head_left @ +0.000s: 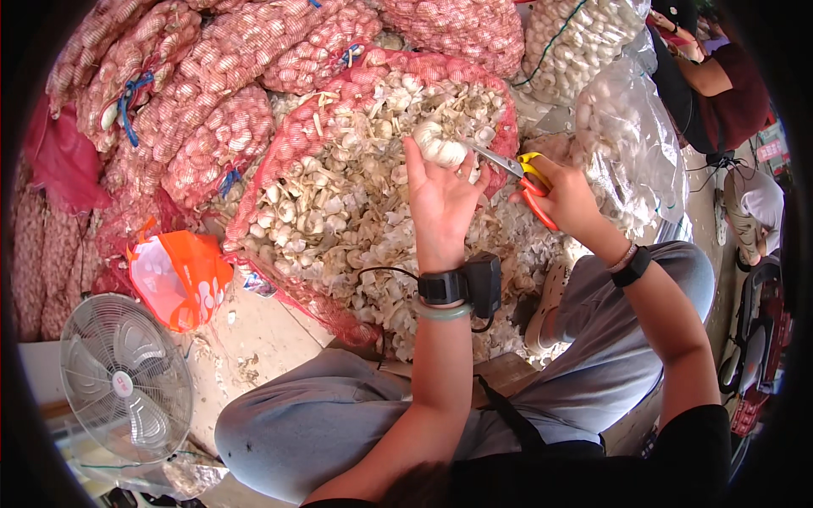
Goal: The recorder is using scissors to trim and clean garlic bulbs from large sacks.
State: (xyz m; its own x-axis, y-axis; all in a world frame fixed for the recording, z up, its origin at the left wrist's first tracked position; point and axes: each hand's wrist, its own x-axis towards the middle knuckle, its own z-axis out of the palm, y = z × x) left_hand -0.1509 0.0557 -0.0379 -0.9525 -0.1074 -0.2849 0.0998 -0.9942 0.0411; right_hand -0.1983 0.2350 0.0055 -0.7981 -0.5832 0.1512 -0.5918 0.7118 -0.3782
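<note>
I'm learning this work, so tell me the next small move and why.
Probably the right hand should close the scissors in a small snip at the garlic bulb. The left hand holds the bulb up, and the scissors point toward its right side, tips close by. Whether they already touch it is hard to tell.

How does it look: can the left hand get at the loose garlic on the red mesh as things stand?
Probably not without letting go first: the left hand holds a garlic bulb. Otherwise the loose garlic lies uncovered, apparently within reach.
</note>
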